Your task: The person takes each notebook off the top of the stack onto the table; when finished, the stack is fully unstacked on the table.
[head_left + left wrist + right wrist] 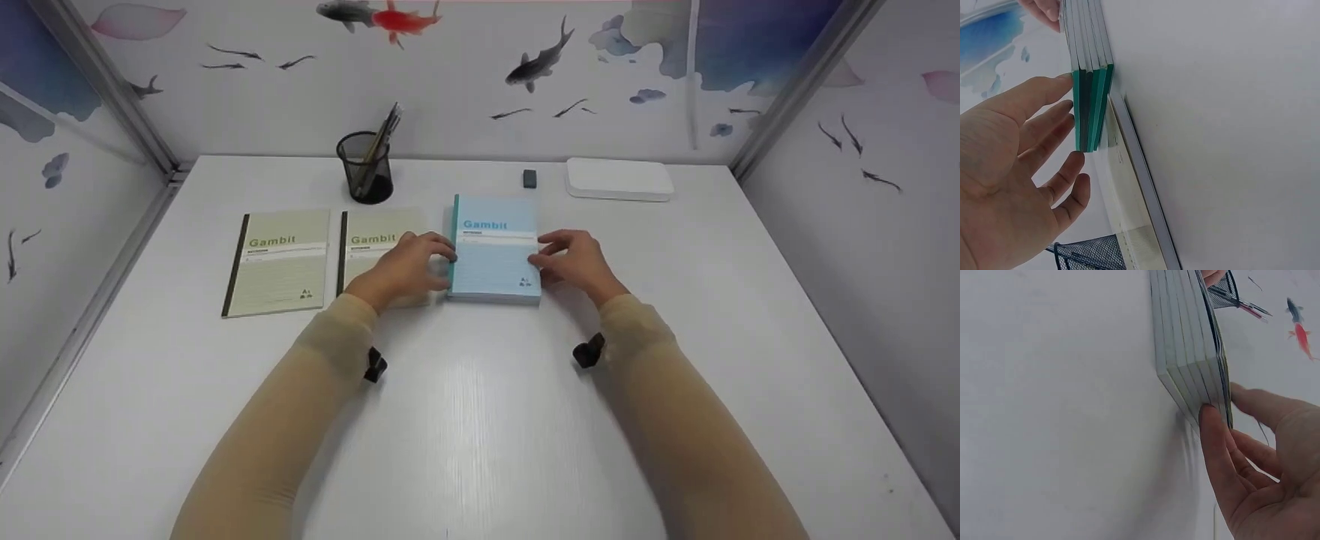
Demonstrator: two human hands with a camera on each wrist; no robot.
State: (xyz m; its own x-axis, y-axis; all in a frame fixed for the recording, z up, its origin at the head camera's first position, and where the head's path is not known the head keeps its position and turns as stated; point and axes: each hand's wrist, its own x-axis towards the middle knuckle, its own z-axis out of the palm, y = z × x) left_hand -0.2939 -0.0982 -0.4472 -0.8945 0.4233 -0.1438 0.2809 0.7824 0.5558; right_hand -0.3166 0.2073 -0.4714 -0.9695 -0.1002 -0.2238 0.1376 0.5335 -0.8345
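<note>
A stack of several notebooks (pixel 495 262) stands in the middle of the table, with a light-blue "Gambit" cover on top. My left hand (pixel 411 266) is at its left side, fingertips touching or very near the green-taped spines (pixel 1093 109). On the opposite side my right hand (pixel 577 259) touches the stack's edge. Its thumb lies at the top cover's edge and a finger rests against the page edges (pixel 1193 382). Under my left hand lies a beige notebook (pixel 369 225), partly hidden. Another beige notebook (pixel 281 262) lies further left.
Behind the notebooks stands a black mesh pen holder (pixel 365 169) with pens. A small dark eraser-like block (pixel 529 178) and a white flat box (pixel 619 178) sit by the back wall. Printed panels (pixel 465 82) enclose the table's back and sides.
</note>
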